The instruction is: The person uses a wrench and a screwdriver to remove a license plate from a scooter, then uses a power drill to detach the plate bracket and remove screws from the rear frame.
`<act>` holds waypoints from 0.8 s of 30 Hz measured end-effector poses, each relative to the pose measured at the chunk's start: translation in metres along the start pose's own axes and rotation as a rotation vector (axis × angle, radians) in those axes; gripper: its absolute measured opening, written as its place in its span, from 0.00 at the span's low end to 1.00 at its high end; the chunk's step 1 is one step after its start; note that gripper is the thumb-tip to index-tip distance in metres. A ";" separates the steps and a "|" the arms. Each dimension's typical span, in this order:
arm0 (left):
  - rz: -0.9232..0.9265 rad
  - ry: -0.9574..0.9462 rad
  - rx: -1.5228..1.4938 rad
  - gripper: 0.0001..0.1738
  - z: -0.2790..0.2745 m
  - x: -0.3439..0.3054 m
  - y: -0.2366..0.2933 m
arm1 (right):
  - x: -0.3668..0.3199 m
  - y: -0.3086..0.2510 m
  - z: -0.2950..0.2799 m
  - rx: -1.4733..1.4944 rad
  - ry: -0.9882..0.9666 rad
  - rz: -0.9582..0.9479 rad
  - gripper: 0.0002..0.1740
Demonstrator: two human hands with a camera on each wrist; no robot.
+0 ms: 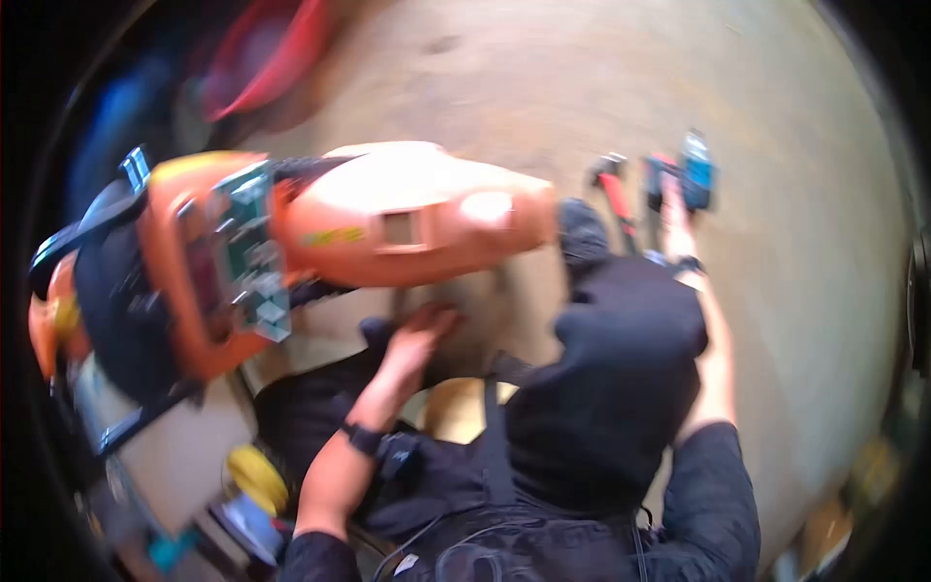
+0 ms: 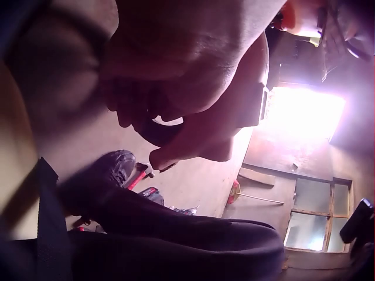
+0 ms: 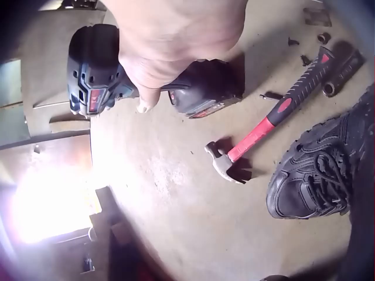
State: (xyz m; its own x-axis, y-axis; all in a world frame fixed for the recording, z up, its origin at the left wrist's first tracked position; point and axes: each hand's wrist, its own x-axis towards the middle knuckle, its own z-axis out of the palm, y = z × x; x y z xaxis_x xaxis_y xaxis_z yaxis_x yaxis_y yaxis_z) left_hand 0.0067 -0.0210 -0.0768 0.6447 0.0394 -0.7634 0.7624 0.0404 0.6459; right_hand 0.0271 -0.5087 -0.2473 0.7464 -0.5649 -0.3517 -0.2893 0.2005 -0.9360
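Observation:
My right hand grips a dark cordless drill-like power tool round its handle, low over the floor; its battery points toward the hammer. Beside it lies a claw hammer with a red and black handle. In the head view the right hand reaches out past the knee. My left hand is beside the lower side of a large orange machine, fingers loose and nothing seen in them. Shadow darkens the left hand in the left wrist view.
A black shoe stands near the hammer. Small dark metal parts lie on the floor by its handle. A green circuit board sits across the orange machine. A red basin stands at the far left. A yellow round thing lies at lower left.

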 end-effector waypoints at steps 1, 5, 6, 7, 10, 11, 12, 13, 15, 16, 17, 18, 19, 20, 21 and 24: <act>0.011 0.010 0.021 0.23 0.001 0.004 -0.003 | 0.017 -0.004 0.095 0.010 -0.060 0.016 0.33; -0.025 -0.049 0.020 0.24 -0.004 0.008 0.001 | 0.094 -0.028 0.149 0.003 -0.235 0.037 0.31; 0.003 -0.051 -0.023 0.24 -0.004 0.012 -0.007 | 0.107 -0.027 0.151 -0.023 -0.243 0.026 0.30; -0.003 -0.052 -0.010 0.23 -0.004 0.014 -0.006 | 0.121 -0.028 0.149 -0.050 -0.244 0.005 0.30; 0.057 -0.052 0.009 0.22 -0.006 0.020 -0.013 | 0.162 -0.035 0.143 -0.136 -0.211 -0.076 0.29; 0.046 -0.048 0.007 0.22 -0.006 0.020 -0.012 | 0.175 -0.037 0.149 -0.165 -0.189 -0.110 0.28; 0.039 -0.044 0.008 0.21 -0.006 0.018 -0.011 | 0.186 -0.038 0.157 -0.187 -0.166 -0.146 0.28; 0.053 -0.036 -0.010 0.21 -0.006 0.017 -0.010 | 0.210 -0.042 0.146 -0.269 -0.274 -0.095 0.23; 0.061 -0.057 0.016 0.20 -0.008 0.017 -0.010 | 0.186 -0.084 0.157 -0.181 -0.322 -0.098 0.22; 0.071 -0.060 0.000 0.20 -0.008 0.017 -0.009 | 0.173 -0.108 0.159 -0.159 -0.384 -0.092 0.23; 0.086 -0.064 0.002 0.20 -0.007 0.017 -0.010 | 0.160 -0.134 0.162 -0.150 -0.455 -0.104 0.22; 0.103 -0.068 0.007 0.20 -0.007 0.017 -0.010 | 0.149 -0.158 0.167 -0.103 -0.551 -0.129 0.23; 0.112 -0.076 -0.003 0.20 -0.007 0.016 -0.010 | 0.134 -0.185 0.170 -0.055 -0.642 -0.154 0.24; 0.131 -0.089 0.008 0.20 -0.006 0.012 -0.007 | 0.114 -0.215 0.177 -0.020 -0.675 -0.171 0.25; 0.151 -0.103 0.023 0.20 -0.005 0.008 -0.003 | 0.089 -0.245 0.187 0.018 -0.706 -0.188 0.25; 0.201 -0.166 0.073 0.20 -0.004 0.000 0.001 | 0.024 -0.326 0.206 0.253 -0.841 -0.172 0.27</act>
State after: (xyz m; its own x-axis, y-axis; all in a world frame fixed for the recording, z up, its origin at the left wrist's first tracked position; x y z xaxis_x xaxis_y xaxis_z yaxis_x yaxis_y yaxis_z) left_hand 0.0074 -0.0172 -0.0755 0.7792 -0.1254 -0.6141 0.6164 -0.0237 0.7871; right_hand 0.2628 -0.4222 0.0468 0.9886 0.1503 -0.0067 -0.0661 0.3938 -0.9168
